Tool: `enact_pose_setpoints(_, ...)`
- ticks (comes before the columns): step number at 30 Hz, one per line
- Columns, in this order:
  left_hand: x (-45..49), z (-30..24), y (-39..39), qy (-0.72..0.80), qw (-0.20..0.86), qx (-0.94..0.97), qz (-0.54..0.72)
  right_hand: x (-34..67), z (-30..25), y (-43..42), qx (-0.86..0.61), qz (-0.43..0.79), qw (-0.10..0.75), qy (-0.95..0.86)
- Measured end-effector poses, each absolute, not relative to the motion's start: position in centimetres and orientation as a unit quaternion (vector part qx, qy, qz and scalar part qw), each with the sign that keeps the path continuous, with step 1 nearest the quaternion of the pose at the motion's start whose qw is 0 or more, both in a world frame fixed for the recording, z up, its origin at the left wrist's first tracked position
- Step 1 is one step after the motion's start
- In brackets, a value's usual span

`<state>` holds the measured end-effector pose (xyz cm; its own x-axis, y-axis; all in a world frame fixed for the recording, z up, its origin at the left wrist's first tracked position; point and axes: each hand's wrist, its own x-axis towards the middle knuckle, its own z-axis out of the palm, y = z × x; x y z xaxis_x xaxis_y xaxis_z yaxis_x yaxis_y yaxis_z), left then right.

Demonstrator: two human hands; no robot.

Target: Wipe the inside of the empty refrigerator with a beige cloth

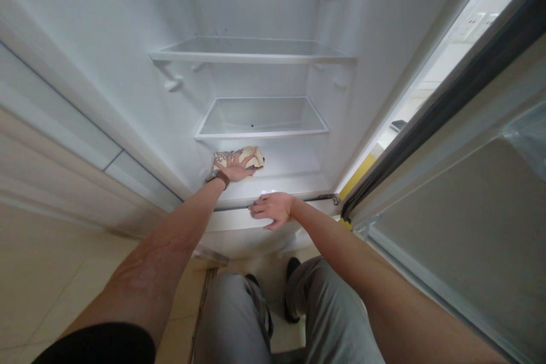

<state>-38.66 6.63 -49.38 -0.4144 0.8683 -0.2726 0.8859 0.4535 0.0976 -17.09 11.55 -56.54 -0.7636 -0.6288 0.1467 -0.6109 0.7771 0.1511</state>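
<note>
I crouch before an open white fridge. My left hand [234, 169], with a brown watch on the wrist, lies fingers spread on a patterned beige cloth [248, 155], pressing it flat onto the fridge floor [290, 166] under the lowest shelf. My right hand [273, 208] rests on the front lip of the fridge [239, 203], its fingers curled over the edge and holding nothing else.
Two glass shelves [256, 57] [262, 132] above stand bare. The open fridge door [460, 193] stands close on the right with a dark seal. A light cabinet [60, 142] is on the left. My knees in grey trousers [239, 318] are over the tiled floor.
</note>
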Motion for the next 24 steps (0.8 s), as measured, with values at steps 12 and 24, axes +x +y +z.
enact_pose_setpoints(12, -39.08, -49.82, 6.81, 0.842, 0.157, 0.515, -0.028, -16.99, -56.42, 11.52, 0.329, -0.041, 0.098, -0.938)
enact_pose_setpoints(24, -38.66, -49.29, 6.7, 0.842, 0.152, 0.516, -0.036, -16.94, -56.15, 11.47, 0.329, -0.04, 0.097, -0.938)
